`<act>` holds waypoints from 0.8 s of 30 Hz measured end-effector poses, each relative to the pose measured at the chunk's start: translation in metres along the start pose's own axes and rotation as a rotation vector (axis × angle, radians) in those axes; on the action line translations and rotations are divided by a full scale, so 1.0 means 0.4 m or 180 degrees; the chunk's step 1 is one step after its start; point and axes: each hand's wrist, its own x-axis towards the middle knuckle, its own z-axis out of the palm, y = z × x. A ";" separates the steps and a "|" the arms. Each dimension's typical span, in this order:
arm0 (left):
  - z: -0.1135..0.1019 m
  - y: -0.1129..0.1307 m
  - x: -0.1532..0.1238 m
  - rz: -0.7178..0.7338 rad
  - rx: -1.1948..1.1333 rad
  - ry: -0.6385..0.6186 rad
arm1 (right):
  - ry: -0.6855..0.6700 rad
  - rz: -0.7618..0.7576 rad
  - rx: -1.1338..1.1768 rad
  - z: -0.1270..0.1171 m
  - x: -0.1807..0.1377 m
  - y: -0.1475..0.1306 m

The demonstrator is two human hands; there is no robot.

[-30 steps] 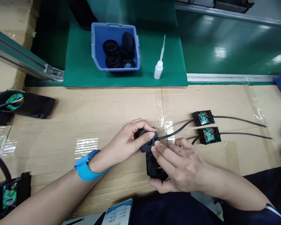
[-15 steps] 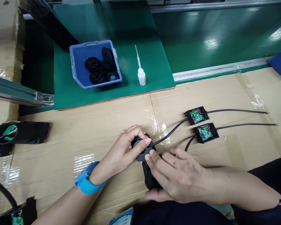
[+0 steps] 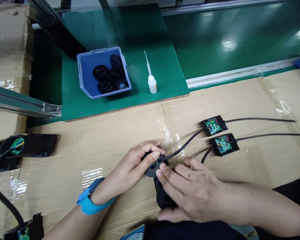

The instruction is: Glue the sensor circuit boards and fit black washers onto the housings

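Note:
My left hand [image 3: 133, 165] grips the round upper end of a black plastic housing [image 3: 151, 168] on the cardboard-covered bench, thumb on its top. My right hand [image 3: 187, 190] covers the housing's lower part [image 3: 162, 198] and holds it, fingertips pressing at the spot where a black cable [image 3: 183, 145] enters. That cable runs up right to a small black box with a green circuit board [image 3: 213, 125]. A second such box [image 3: 225, 144] lies just below it, its own cable passing under my right hand. A blue strap [image 3: 90, 200] circles my left wrist.
A blue bin of black rubber rings [image 3: 103, 73] and a white glue bottle [image 3: 152, 83] stand on the green mat [image 3: 165, 50] behind. Black housings with wires [image 3: 22, 148] lie at the left edge; another [image 3: 22, 230] sits bottom left. Thin cables [image 3: 265, 120] stretch right.
Both hands keep hold of the housing, fingers shifting slightly around the cable entry. The view itself has swung, so everything appears shifted a little.

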 end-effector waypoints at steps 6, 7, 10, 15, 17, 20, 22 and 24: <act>-0.039 0.001 0.002 -0.0004 -0.0003 -0.0661 | 0.0046 0.0072 0.0130 0.002 -0.002 0.001; -0.042 0.002 0.003 -0.0017 -0.0036 -0.0706 | 0.0060 0.0091 0.0142 0.002 -0.002 0.000; -0.036 0.002 0.001 -0.0100 -0.0188 -0.0585 | 0.0072 0.0104 0.0166 0.004 -0.002 -0.002; -0.008 0.000 -0.003 -0.0291 -0.0485 -0.0197 | 0.0034 0.0091 0.0142 0.003 0.001 -0.001; 0.003 0.001 -0.002 -0.0316 -0.0533 -0.0094 | 0.0038 0.0065 0.0135 0.003 0.002 0.000; 0.021 0.005 -0.001 -0.0274 -0.0575 0.0087 | 0.0056 0.0009 0.0085 0.004 0.002 -0.003; 0.032 0.006 -0.002 -0.0292 -0.0614 0.0202 | 0.0042 0.0005 0.0046 0.006 0.000 -0.006; 0.037 0.007 -0.004 -0.0350 -0.0697 0.0287 | 0.0025 0.0028 0.0019 0.008 -0.002 -0.008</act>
